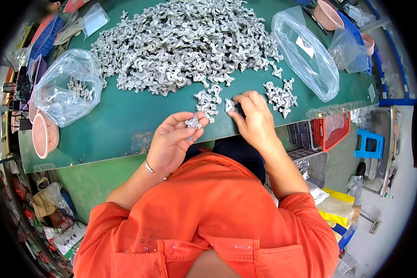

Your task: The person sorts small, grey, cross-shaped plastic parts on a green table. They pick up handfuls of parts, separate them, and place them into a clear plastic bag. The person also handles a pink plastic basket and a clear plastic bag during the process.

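My left hand [171,139] is closed on a small silver metal casting [193,122], pinched between thumb and fingers above the table's near edge. My right hand [254,118], slightly blurred, pinches a similar silver casting [230,105] just over the green table [125,134]. Beyond my left fingers lies a small cluster of castings [207,101]. Another small heap of castings [281,97] sits to the right of my right hand. Farther back rises a large pile of the same castings [185,44].
A clear plastic bag [69,88] with some castings stands at the left, beside a pink basket [45,135]. Another clear bag [306,55] lies at the right. Past the right edge are a red crate [330,132] and a blue stool [369,143] on the floor.
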